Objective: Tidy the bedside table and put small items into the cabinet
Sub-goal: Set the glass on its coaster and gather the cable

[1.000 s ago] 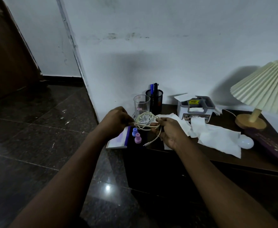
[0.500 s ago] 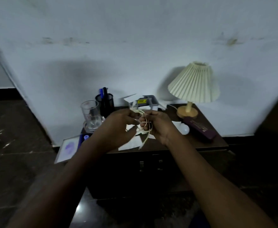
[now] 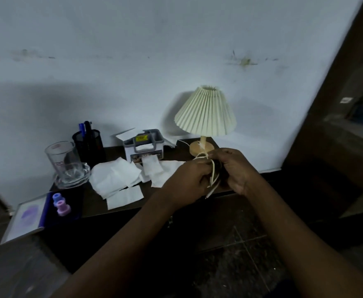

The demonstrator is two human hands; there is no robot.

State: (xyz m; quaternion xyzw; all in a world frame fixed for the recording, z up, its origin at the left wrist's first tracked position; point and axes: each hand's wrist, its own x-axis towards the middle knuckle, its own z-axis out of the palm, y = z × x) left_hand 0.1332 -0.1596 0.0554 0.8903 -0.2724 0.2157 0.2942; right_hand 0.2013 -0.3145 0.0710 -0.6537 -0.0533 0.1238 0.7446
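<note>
Both left hand (image 3: 187, 181) and right hand (image 3: 234, 168) pinch the thin cream cord coil (image 3: 212, 179), likely light and limp, at mid-bundle.

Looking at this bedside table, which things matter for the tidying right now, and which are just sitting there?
In the job: cream cord, gripped by left hand and right hand; loose tissues; two small plastic caps.
Just lying about: lamp; pen holder; glass mug; tissue box.
</note>
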